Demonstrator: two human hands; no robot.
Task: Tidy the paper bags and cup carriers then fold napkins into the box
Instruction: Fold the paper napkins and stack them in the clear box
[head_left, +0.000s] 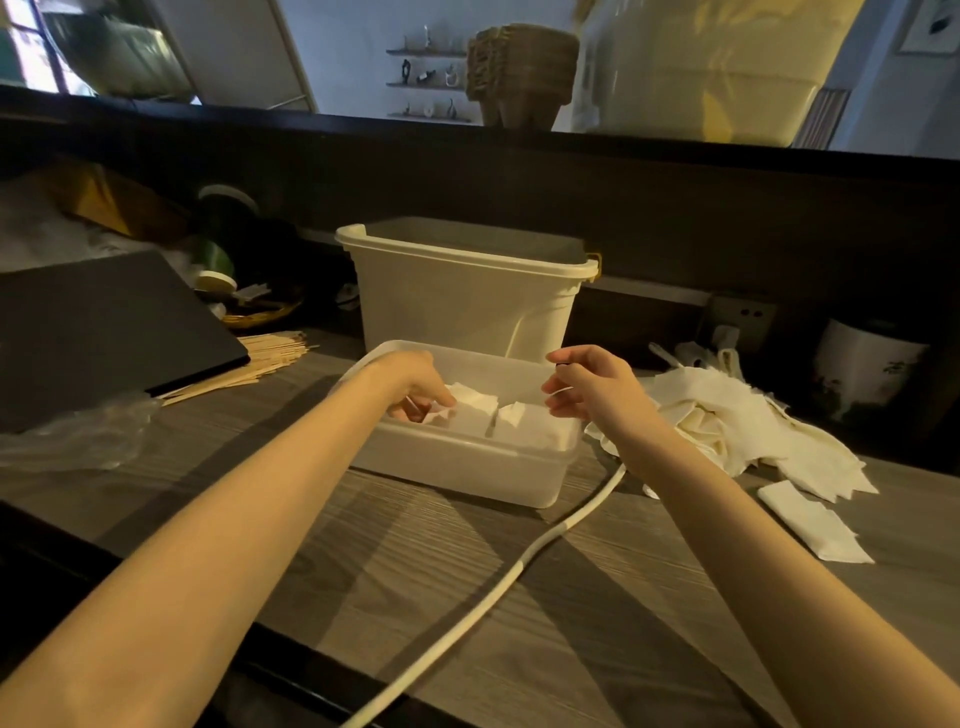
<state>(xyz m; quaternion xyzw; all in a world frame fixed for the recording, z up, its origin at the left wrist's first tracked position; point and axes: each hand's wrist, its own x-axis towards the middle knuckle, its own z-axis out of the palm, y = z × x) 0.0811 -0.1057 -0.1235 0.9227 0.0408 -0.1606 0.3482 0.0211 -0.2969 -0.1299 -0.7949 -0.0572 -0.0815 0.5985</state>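
A translucent plastic box (467, 467) sits mid-counter with folded white napkins (483, 415) standing inside it. My left hand (415, 384) reaches down into the box's left end, its fingers curled on a folded napkin there. Above the box's right end hovers my right hand (592, 387), fingers loosely curled and holding nothing that I can make out. A heap of loose napkins (727, 426) lies just right of the box, and one folded napkin (815, 525) lies nearer the front. A stack of brown cup carriers (519, 67) stands on the raised ledge behind.
A cream bin (457, 306) stands directly behind the box. A white cable (519, 566) runs from the counter's front edge under my right wrist. On the left are a dark flat board (104, 322), wooden stirrers (270, 353) and crumpled plastic wrap (78, 436). A white canister (862, 364) stands far right.
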